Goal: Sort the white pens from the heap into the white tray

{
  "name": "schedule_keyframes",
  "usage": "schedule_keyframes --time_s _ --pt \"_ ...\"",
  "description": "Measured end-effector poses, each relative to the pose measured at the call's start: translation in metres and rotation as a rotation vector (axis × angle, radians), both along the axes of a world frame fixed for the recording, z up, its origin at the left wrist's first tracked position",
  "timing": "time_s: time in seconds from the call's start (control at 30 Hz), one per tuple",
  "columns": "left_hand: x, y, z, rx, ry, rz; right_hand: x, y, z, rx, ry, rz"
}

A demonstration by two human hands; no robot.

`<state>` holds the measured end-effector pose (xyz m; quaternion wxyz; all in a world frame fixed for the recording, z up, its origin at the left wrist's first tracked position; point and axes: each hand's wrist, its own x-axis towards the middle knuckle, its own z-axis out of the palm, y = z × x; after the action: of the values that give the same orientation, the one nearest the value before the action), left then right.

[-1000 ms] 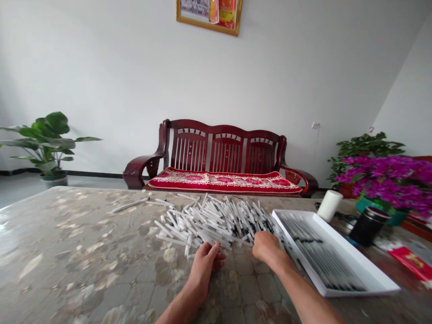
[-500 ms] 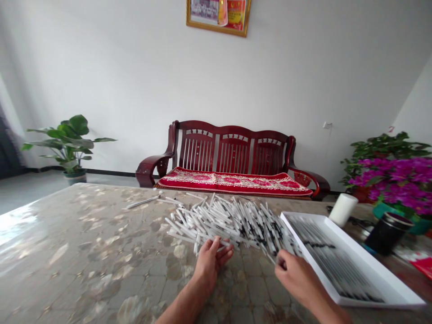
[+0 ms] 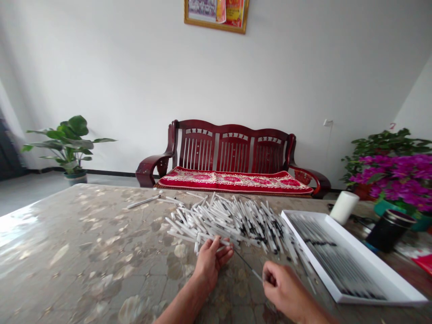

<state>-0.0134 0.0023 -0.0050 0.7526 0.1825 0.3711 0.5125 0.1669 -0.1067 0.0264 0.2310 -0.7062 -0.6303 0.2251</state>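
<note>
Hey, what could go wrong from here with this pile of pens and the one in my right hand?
The thin pen pinched in the right hand could swing into the loose pen pile and scatter it. Stray pens beside the white tray might get knocked in, upsetting its neat rows. The left hand, against the pile, could also shift it.

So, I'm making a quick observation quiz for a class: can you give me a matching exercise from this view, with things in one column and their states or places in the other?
Things:
1. Right hand
2. Left hand
3. White tray
4. Loose white pens

States or places:
A. Heaped on the tabletop
B. Pinching one thin pen
C. At the heap's near edge
D. Right of the heap, holding neat rows

Pairs: 1-B, 2-C, 3-D, 4-A
</note>
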Motion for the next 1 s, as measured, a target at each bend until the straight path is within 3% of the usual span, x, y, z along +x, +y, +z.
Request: schedule_keyframes --time_s 0.13,0.27,0.47,0.63,0.7,0.8,0.9,1.0 --pt "0.000 -0.001 0.000 0.058 0.085 -0.038 0.008 0.001 0.005 0.035 -0.096 0.005" --pt "0.003 -0.005 -0.001 0.121 0.148 -0.176 0.011 0.010 0.012 0.121 -0.068 0.065" --pt "0.007 -0.018 -0.001 0.068 -0.009 -0.332 -0.006 0.043 -0.008 0.071 0.456 0.083" --pt "0.005 -0.016 0.001 0.007 -0.058 -0.227 -0.001 0.063 -0.021 0.061 0.713 0.013" --pt "0.005 -0.012 0.002 -0.023 -0.064 -0.150 0.011 0.071 -0.021 0.151 0.603 -0.093" --pt "0.004 -0.005 0.005 -0.063 -0.071 -0.071 0.030 0.081 -0.019 0.285 0.205 -0.192" --pt "0.004 0.000 0.006 -0.075 -0.083 -0.032 0.038 0.086 -0.020 0.272 -0.092 -0.116" --pt "0.004 0.001 0.004 -0.066 -0.090 -0.038 0.036 0.086 -0.025 0.222 -0.213 -0.054"
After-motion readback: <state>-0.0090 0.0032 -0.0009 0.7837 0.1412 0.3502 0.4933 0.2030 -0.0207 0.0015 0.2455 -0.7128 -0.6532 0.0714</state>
